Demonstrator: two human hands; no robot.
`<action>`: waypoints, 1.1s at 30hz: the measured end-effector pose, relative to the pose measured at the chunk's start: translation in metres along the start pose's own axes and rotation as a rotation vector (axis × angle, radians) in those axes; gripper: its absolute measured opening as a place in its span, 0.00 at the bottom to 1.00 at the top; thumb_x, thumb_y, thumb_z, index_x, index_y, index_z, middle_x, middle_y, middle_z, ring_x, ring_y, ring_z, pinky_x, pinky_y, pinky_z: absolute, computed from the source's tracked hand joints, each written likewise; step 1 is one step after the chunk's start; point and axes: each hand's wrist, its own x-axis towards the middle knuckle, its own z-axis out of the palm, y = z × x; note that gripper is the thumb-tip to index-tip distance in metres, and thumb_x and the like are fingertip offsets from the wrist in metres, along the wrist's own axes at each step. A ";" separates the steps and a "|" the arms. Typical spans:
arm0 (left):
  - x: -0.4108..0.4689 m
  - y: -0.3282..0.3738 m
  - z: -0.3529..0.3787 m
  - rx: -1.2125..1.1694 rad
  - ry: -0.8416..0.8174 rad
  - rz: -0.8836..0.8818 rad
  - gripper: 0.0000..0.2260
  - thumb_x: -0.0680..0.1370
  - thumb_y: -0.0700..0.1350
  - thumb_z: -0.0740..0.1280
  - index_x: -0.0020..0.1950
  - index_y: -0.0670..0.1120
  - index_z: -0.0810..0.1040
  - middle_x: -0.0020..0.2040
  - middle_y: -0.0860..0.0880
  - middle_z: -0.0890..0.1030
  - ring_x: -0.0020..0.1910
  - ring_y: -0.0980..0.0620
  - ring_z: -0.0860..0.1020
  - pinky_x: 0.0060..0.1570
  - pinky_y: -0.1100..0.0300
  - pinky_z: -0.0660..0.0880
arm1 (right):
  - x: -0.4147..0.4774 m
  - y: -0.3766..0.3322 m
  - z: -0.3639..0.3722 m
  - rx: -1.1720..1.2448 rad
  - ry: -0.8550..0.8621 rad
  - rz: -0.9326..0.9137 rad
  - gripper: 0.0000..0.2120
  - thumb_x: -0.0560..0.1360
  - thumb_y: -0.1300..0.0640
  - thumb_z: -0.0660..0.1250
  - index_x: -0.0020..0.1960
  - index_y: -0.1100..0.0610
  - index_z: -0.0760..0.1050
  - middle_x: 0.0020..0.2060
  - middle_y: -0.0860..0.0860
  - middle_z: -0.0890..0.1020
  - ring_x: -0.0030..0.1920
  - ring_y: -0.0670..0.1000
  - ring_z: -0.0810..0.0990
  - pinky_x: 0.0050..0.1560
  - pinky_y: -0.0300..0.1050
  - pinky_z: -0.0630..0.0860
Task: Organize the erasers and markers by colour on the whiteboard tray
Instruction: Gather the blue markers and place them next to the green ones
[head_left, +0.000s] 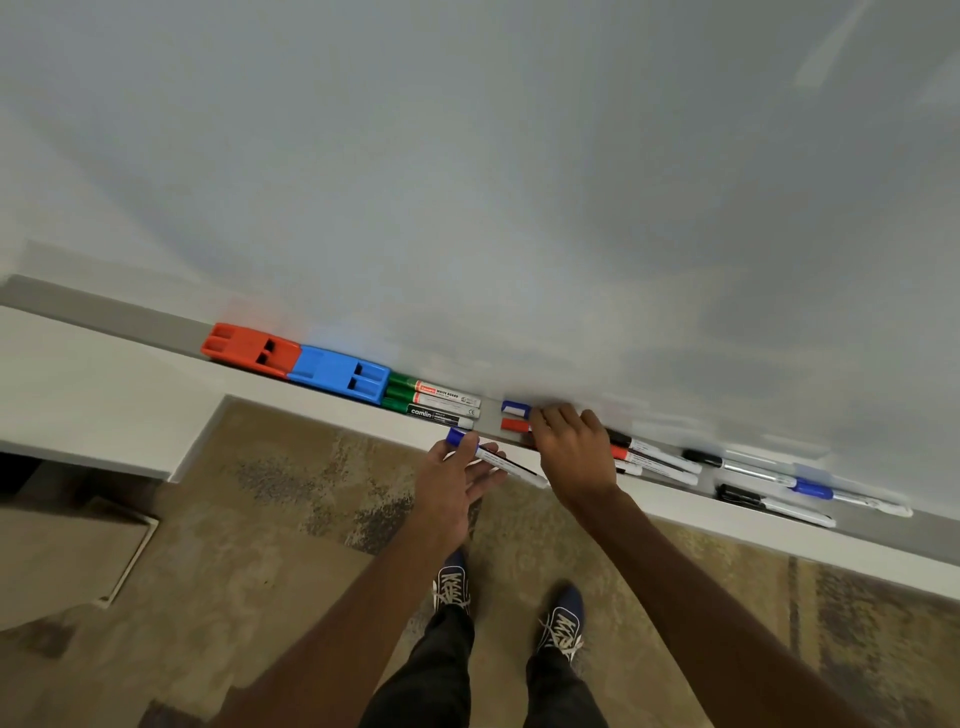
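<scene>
Running diagonally from far left to near right, the long grey whiteboard tray sits below the white whiteboard. At its left end lie a red plastic eraser and a blue plastic eraser, end to end and touching. Just right of these, three markers lie side by side: two green-capped markers and a dark-bodied marker. One label reads "WHITE BOARD"; the dark one reads "camlin".

Left hand: palm up, fingers loosely spread, thumb pressing a blue-capped white marker across the fingers, just near of the tray's edge. Right hand: palm down over the tray, fingers curled onto markers whose blue cap and red cap protrude at its left; its grip cannot be determined. Further right lie black-, red- and blue-capped markers; their print is illegible. Both forearms extend forward.
</scene>
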 end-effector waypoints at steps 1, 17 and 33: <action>0.000 0.001 -0.001 0.004 0.001 0.002 0.14 0.81 0.43 0.66 0.65 0.38 0.75 0.56 0.36 0.84 0.54 0.39 0.84 0.53 0.45 0.82 | 0.005 -0.004 0.000 -0.024 0.020 -0.026 0.17 0.63 0.65 0.77 0.51 0.62 0.82 0.42 0.57 0.85 0.43 0.59 0.83 0.42 0.50 0.80; 0.005 0.007 -0.016 -0.032 0.017 -0.019 0.15 0.81 0.41 0.67 0.66 0.38 0.73 0.54 0.37 0.85 0.52 0.40 0.85 0.50 0.47 0.83 | 0.030 -0.032 -0.004 -0.150 -0.090 -0.066 0.04 0.68 0.60 0.74 0.43 0.56 0.80 0.39 0.53 0.83 0.40 0.55 0.82 0.37 0.47 0.78; 0.007 0.005 -0.004 -0.062 -0.098 0.007 0.11 0.84 0.45 0.61 0.63 0.42 0.74 0.50 0.42 0.86 0.49 0.47 0.85 0.46 0.51 0.82 | 0.022 -0.024 -0.020 0.188 0.143 -0.234 0.16 0.59 0.63 0.78 0.45 0.58 0.80 0.38 0.53 0.82 0.40 0.55 0.80 0.30 0.46 0.76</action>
